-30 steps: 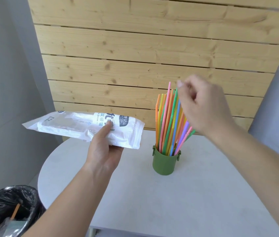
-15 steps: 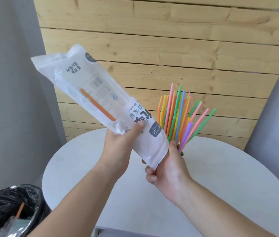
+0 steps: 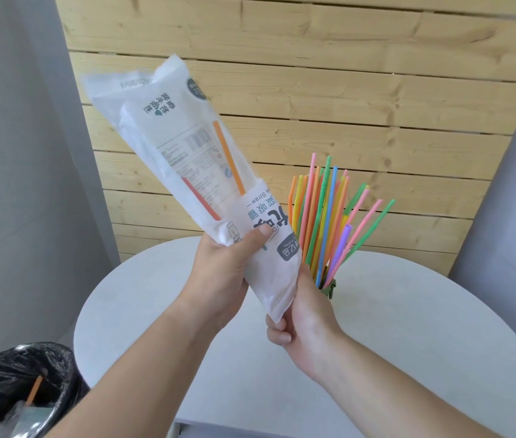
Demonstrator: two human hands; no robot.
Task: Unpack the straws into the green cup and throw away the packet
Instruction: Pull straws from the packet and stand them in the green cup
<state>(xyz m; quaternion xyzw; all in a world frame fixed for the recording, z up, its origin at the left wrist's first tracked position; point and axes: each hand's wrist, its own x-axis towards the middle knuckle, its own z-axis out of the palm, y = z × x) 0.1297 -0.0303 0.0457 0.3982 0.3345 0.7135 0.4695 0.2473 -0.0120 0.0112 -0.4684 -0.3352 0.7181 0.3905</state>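
The white straw packet [image 3: 171, 147] is held upright and tilted, its closed end high at the left. Through its clear window I see an orange straw [image 3: 228, 158] and a red straw [image 3: 201, 199] still inside. My left hand [image 3: 222, 273] grips the packet around its middle, thumb across the printed front. My right hand [image 3: 301, 314] pinches the packet's lower end from below. Behind them, several coloured straws [image 3: 323, 222] fan out of the green cup [image 3: 329, 287], which is mostly hidden by my right hand.
A round white table [image 3: 408, 343] lies under my hands, with a wooden slat wall [image 3: 313, 74] behind it. A bin lined with a black bag [image 3: 13, 384] stands on the floor at the lower left, holding an orange straw and some wrapping.
The packet swung from lying flat to steeply upright. My right hand left the straws in the cup and took hold of the packet's lower end. A second straw now shows inside the packet.
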